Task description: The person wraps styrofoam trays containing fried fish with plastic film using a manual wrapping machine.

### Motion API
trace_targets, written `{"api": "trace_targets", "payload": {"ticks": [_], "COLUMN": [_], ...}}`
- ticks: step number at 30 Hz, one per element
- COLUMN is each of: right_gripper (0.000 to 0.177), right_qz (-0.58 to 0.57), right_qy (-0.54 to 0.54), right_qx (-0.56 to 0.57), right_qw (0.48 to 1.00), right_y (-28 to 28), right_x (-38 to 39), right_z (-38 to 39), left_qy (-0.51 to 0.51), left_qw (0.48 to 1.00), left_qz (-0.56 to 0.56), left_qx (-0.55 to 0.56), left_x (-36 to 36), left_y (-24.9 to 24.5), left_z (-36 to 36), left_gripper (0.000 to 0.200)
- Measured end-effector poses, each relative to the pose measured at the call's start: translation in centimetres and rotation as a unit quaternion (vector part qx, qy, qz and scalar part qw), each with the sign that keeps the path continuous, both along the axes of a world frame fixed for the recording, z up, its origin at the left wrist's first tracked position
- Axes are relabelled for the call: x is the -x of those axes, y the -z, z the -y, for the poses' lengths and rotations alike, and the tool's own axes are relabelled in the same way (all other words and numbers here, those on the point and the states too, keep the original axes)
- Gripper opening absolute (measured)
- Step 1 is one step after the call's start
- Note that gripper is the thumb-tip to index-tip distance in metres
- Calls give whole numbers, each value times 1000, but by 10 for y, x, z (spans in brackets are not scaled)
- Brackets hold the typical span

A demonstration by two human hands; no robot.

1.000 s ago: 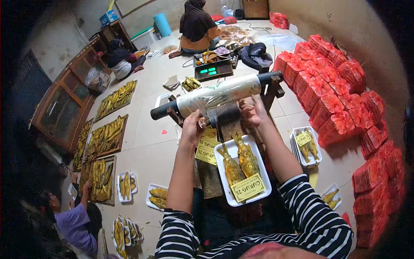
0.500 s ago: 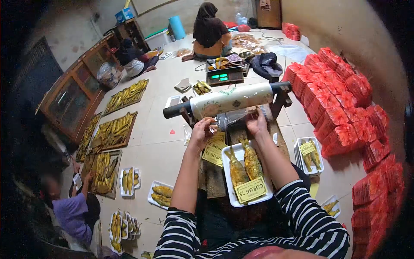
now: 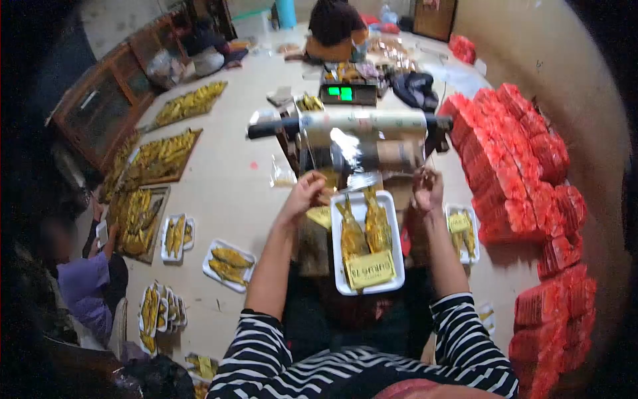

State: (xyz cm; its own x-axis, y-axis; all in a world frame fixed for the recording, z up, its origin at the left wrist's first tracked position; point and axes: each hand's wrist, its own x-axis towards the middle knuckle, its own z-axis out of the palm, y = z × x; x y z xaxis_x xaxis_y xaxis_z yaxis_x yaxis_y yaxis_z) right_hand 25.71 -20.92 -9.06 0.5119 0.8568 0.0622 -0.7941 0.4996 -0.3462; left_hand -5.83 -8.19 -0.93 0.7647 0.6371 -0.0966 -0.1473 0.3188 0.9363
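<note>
A roll of cling film (image 3: 362, 122) lies across a wooden stand in front of me. A clear sheet of cling film (image 3: 359, 158) is drawn out from it toward me. My left hand (image 3: 304, 193) pinches the sheet's left corner and my right hand (image 3: 427, 189) pinches its right corner, the two hands wide apart. Just below and between them lies a white foam tray (image 3: 337, 266) with two yellow fried fish (image 3: 364, 229) and a yellow label (image 3: 369, 269). The film's near edge hangs over the tray's far end.
Red bagged packs (image 3: 525, 153) are stacked along the right wall. A second filled tray (image 3: 460, 229) lies right of my arm. More fish trays (image 3: 228, 265) and wooden boards of fish (image 3: 156, 156) cover the floor at left. A scale (image 3: 345, 93) stands behind the roll. A person in purple (image 3: 86, 286) sits at left.
Both hands have pulled the film out from the roll toward me and spread apart, left going left and right going right. The view has tilted downward.
</note>
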Motion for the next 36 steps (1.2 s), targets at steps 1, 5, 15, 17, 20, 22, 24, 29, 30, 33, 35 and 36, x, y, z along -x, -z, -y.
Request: {"api": "trace_targets", "payload": {"ticks": [1,5,15,17,20,22,24,29,30,33,35,36], "right_gripper": [34,46,35,35,40,42,33,35,36,37,34,31], "right_qz": [15,68,432,373,248,84,-155,-184,-173,-199,63,50], "right_qy": [18,-178,-210,-257,-230,-151,-123,-46,-66,-81,-60,-55], "right_qx": [63,71,382,431,393,311,130,291,248,192,396,391], "right_qw": [998,979,790,780,855,935,972,938,951,958,914,917], "right_y": [-11,-77,12,9,21,19,48,43,39,-6,8,-4], "right_x": [6,69,148,144,155,171,176,265,261,249,249,242], "right_z": [21,113,238,226,225,217,216,185,186,184,191,193], "left_qy": [0,182,-148,18,-160,-203,-167,-120,-111,-107,-132,-150], "left_qw": [999,981,946,964,969,971,975,983,984,967,969,974], "left_qz": [-31,-44,-288,-159,-169,-111,-109,-102,-137,-216,-202,-166], "left_qx": [-28,-57,25,214,79,53,102,90,36,-87,-49,20], "left_x": [14,86,121,91,61,60,75,76,78,80,84,91], "left_y": [-17,-8,74,84,96,97,100,87,86,74,76,84], "left_z": [14,71,232,221,197,202,211,226,221,212,210,207], "left_gripper": [12,15,26,30,24,19,23,19,18,17,22,24]}}
